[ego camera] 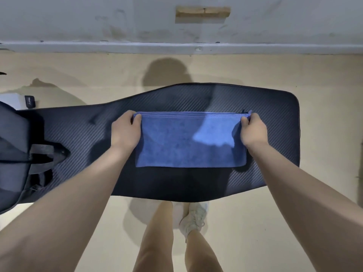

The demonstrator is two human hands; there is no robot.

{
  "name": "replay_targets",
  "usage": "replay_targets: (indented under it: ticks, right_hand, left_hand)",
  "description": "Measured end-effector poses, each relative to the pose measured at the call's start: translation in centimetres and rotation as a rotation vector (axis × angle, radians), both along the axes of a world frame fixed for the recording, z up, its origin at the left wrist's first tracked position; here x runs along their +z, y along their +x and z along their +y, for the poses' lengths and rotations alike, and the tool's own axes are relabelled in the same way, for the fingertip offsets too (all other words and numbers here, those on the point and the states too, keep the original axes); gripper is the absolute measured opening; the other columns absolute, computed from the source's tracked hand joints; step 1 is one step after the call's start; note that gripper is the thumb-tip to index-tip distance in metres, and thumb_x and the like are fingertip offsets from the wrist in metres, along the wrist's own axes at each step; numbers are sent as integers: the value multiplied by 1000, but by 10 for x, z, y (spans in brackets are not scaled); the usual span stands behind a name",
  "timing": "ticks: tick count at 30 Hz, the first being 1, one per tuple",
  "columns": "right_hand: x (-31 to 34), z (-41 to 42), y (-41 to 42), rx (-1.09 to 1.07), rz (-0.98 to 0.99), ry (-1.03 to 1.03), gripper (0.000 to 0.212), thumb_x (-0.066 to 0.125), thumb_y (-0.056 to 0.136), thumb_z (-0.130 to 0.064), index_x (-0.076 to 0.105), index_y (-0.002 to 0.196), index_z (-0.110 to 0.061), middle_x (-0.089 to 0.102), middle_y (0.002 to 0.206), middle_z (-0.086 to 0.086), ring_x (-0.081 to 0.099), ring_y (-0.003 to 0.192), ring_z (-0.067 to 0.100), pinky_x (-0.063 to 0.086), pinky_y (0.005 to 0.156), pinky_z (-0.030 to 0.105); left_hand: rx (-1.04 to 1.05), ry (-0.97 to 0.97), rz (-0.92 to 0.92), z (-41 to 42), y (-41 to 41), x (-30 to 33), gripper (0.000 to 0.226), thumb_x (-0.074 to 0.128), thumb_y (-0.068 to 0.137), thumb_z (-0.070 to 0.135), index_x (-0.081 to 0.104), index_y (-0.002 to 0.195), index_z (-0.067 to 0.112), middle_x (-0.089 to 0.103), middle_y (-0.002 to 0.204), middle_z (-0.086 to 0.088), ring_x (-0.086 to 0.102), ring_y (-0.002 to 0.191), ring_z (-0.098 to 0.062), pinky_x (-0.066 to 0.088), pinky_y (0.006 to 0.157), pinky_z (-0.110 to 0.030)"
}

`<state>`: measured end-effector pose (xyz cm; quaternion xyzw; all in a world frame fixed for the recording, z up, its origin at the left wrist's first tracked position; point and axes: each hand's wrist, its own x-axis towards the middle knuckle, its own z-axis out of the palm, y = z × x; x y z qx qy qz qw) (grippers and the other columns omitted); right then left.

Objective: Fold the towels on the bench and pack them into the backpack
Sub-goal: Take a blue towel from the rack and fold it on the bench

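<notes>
A blue towel (188, 142) lies folded into a wide rectangle in the middle of the dark padded bench (275, 134). My left hand (125, 130) pinches its far left corner, where the layered edges meet. At the far right corner my right hand (253, 130) pinches the same stacked edges. The dark backpack (13, 150) lies on the bench's left end, partly cut off by the frame, its straps (45, 156) pointing toward the towel.
The bench stands on a beige floor, with a pale wall and skirting (176, 46) behind it. My legs and a white shoe (194, 218) are below the bench's near edge. A small dark item (29, 102) lies on the floor at far left.
</notes>
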<state>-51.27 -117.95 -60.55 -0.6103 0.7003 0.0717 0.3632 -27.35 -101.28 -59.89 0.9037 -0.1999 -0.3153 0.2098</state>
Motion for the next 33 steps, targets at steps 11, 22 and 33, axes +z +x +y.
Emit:
replay_targets:
  ticks: [11, 22, 33]
  right_hand:
    - [-15, 39, 6, 716, -15, -390, 54, 47, 88, -28, 39, 135, -4, 45, 140, 17, 44, 126, 35, 36, 105, 45]
    - [-54, 76, -16, 887, 162, -460, 62, 39, 84, -44, 32, 140, -17, 40, 146, 8, 36, 135, 29, 21, 107, 44]
    - [-6, 62, -43, 192, 56, -165, 63, 60, 86, -31, 34, 139, -9, 48, 135, 9, 43, 121, 30, 34, 96, 40]
  left_hand:
    - [-564, 50, -502, -9, -32, -17, 44, 45, 84, 19, 43, 127, 7, 41, 141, -17, 33, 128, -30, 20, 104, -46]
    - [-1077, 96, -433, 23, -54, -54, 76, 33, 84, 55, 25, 142, 7, 29, 149, -8, 22, 135, -24, -1, 113, -39]
    - [-987, 279, -320, 6, -77, -30, 97, 24, 68, 62, 15, 146, 5, 13, 155, -12, 10, 143, -29, 4, 113, -51]
